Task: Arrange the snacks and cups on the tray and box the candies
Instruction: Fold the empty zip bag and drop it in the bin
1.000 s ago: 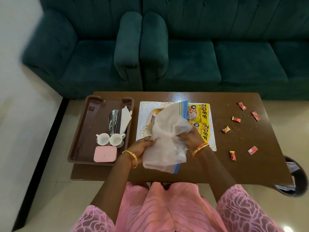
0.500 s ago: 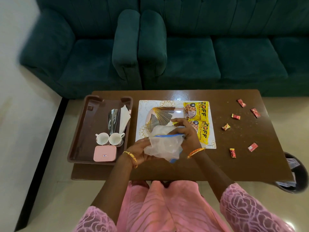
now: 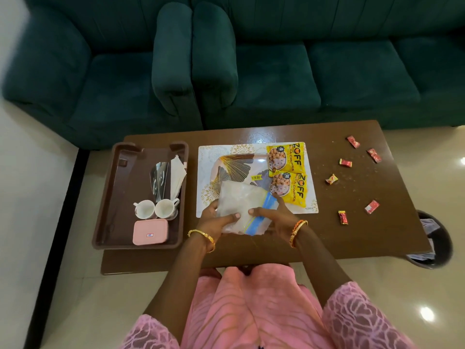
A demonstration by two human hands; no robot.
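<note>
Both my hands, left hand (image 3: 214, 222) and right hand (image 3: 274, 217), grip crumpled clear plastic bag (image 3: 239, 205); two yellow snack packets (image 3: 286, 175) on patterned white tray (image 3: 208, 172); white cups (image 3: 156, 209), red-wrapped candies (image 3: 346, 162) pending.

light: soft, even indoor | glare: table (image 3: 259, 138), floor (image 3: 427, 314) | edges: wide-angle bowing | focus: sharp
</note>
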